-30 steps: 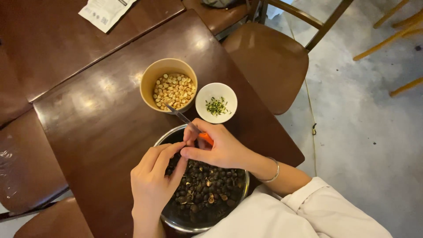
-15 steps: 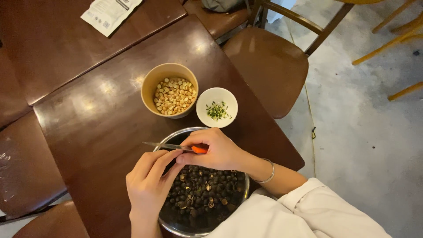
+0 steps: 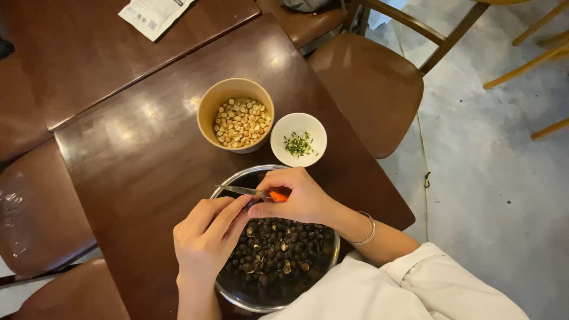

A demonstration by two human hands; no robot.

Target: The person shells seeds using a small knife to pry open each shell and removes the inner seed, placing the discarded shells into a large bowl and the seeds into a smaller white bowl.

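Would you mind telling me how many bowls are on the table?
3: a tan bowl of pale kernels, a small white bowl beside it, and a metal bowl under the hands.

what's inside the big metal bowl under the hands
The metal bowl holds a heap of small dark round seeds, some split open. The hands and a white sleeve cover its near and upper parts.

The table (image 3: 136, 154) was dark wood, glossy. On it, the big bowl (image 3: 237, 293) looked polished metal, the tan cup (image 3: 208, 106) matt paper, the small dish (image 3: 278, 133) smooth white. The knife (image 3: 243, 191) had a shiny metal blade.
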